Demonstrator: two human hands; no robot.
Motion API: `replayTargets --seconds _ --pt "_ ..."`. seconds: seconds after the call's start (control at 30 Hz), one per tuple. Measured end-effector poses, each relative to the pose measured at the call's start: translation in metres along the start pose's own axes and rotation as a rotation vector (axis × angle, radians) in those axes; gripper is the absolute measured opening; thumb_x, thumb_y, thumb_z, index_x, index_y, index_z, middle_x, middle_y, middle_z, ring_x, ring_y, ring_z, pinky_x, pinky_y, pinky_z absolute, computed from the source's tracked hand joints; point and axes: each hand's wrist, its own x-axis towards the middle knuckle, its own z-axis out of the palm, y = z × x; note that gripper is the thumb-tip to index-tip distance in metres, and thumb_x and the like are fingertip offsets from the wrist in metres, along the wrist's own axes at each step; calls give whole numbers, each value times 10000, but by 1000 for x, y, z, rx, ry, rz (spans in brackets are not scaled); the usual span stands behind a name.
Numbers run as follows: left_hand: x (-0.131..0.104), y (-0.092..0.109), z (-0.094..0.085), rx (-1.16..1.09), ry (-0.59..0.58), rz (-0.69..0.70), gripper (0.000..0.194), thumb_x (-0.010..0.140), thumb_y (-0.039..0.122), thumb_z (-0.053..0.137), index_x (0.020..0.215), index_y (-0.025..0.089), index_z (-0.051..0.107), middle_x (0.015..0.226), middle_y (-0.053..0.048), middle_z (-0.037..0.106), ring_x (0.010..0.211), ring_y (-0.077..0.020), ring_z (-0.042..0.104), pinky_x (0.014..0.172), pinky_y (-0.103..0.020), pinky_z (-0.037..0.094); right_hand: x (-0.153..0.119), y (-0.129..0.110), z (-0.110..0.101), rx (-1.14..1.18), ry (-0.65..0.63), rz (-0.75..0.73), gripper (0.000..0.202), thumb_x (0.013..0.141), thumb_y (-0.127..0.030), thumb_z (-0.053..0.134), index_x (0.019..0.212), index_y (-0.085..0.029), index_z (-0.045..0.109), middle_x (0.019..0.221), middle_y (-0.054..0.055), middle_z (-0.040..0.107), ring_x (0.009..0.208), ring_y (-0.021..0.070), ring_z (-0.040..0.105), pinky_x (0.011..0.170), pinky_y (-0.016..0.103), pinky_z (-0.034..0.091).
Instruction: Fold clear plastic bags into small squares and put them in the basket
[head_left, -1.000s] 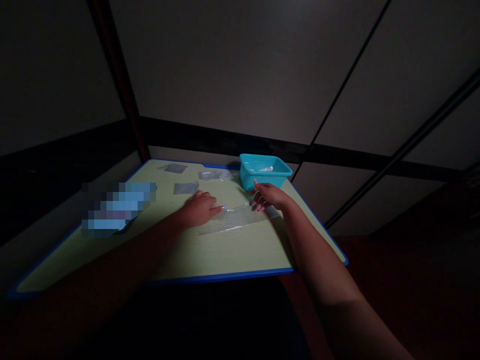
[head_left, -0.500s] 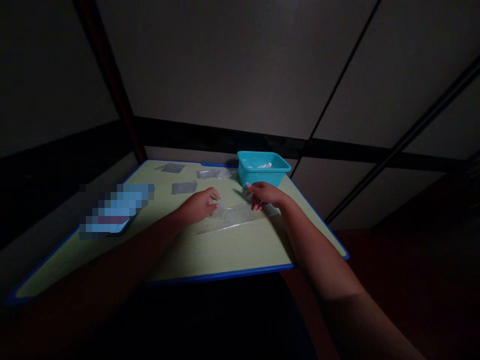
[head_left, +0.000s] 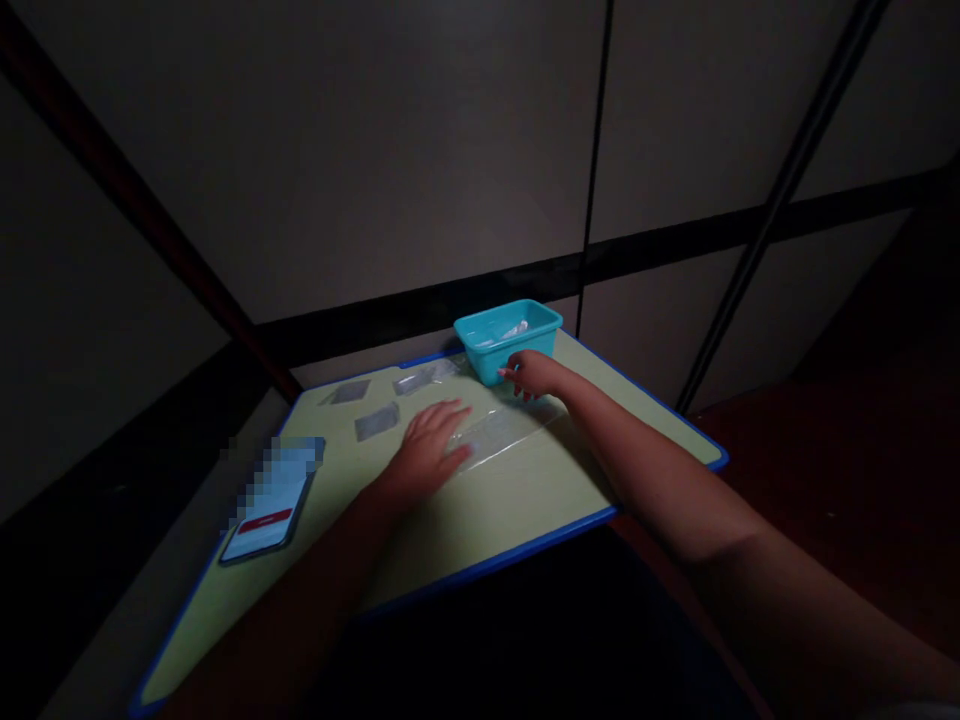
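though it's clear, plastic film (head_left: pixel 496 432) glints

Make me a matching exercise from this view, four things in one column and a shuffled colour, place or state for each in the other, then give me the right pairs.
Things
1. Long clear plastic piece
2. Tub
3. Phone
4. Table edging

Descriptions
A. Blue
B. Screen lit, towards the left side of the table
C. Lies close to both the left hand and the right hand
D. Turquoise, with something whitish inside

Right pairs: 1-C, 2-D, 3-B, 4-A
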Motion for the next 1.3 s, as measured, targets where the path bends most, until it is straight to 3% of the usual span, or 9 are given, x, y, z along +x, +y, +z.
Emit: replayTargets --seconds 0.07,0.13,0.27,0.37,0.47,0.57,0.67,0.83,1.3 --pt "-1 13 3 -8 -175 117 571 909 469 334 1419 216 280 1504 -92 245 1384 -254 172 1098 -509 121 0 0 3 -36 -18 -15 230 878 -305 545 752 -117 587 558 49 639 364 90 531 371 172 392" --pt "-1 24 5 -9 -312 168 598 914 495 304 1444 234 211 1519 -84 187 1398 -240 135 1098 -529 90 0 1 5 -100 -21 -31 237 870 -307 553 743 -115 612 565 58 645 368 97 533 385 181 391" --pt "-4 29 3 -21 -434 166 608 907 493 327 1444 230 216 1515 -83 182 1390 -232 176 1098 -518 128 0 2 4 -201 23 -12 256 843 -349 580 759 -121 660 554 69 650 377 124 538 456 224 413" --pt "-6 21 1 -70 -373 171 557 909 481 333 1407 231 316 1480 -80 301 1358 -240 269 1091 -515 168 -1 0 2 -263 9 -8 262 854 -347 556 833 -113 673 605 80 671 430 133 557 488 225 402" --pt "-4 9 -1 -143 -146 176 462 898 430 376 1278 195 496 1349 -98 494 1251 -238 420 1050 -438 290 -2 -2 3 -334 -46 -76 242 861 -303 539 934 -111 666 707 78 693 522 128 576 514 207 377" --pt "1 -3 -3 -145 108 52 325 874 366 423 1043 170 620 1074 -101 630 1039 -234 536 926 -388 401 -2 -2 8 -376 -87 -237 204 799 -222 602 965 -127 671 826 63 696 647 121 578 561 190 360" --pt "4 -14 -1 -127 209 -75 204 837 314 475 834 174 624 884 -70 631 899 -226 547 840 -374 420 0 0 16 -330 -190 -363 216 743 -174 643 951 -128 675 828 40 676 678 111 549 582 181 357" --pt "6 -23 9 -150 153 -145 105 765 274 566 795 187 614 846 -46 619 881 -223 533 822 -359 407 5 4 30 -209 -316 -479 198 708 -147 664 902 -110 672 734 6 603 636 97 492 581 192 346" --pt "6 -20 8 -204 44 -119 86 712 256 623 721 189 570 809 -35 589 872 -220 513 773 -326 389 4 5 33 -191 -314 -503 246 709 -183 685 934 -125 606 646 -45 491 571 81 435 531 184 294"
